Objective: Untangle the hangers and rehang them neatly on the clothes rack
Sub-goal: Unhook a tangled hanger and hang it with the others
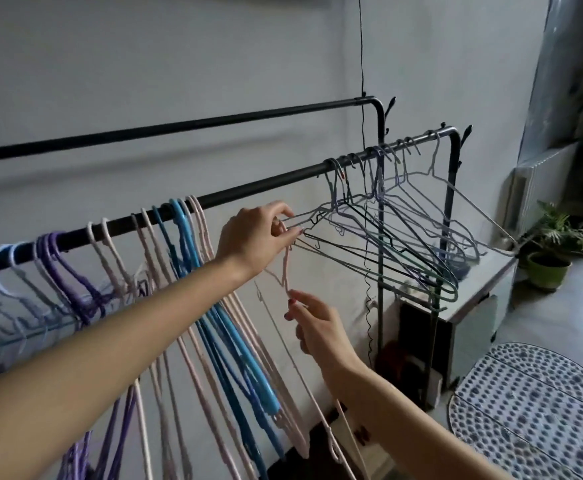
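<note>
1. Black metal clothes rack (255,183) with two rails, running from lower left to upper right; front rail loaded at the left with purple, pale pink and blue plastic hangers (186,244), packed close and hanging in order.
2. Tangled cluster of thin grey and dark wire hangers (397,233) further right on the same rail, hooks bunched near the bend, shoulder ends fanning down toward the left and toward the hands.
3. Pale pink wire hanger (285,271), off the rail, hanging between the two hands, long axis close to vertical, hook end uppermost.
4. Left hand (255,237) above, nearest the tangle, fingers (283,211) curled and pinching the left tips of the wire cluster, seemingly together with the pink hook.
5. Right hand (321,327) directly below, fingertips pinching the pink hanger's neck.
6. Probable hinge of the next move: pink hook caught at the cluster's tips, so freeing likely means drawing down and left, away from the tangle, then up to the bare stretch of rail just above.
</note>
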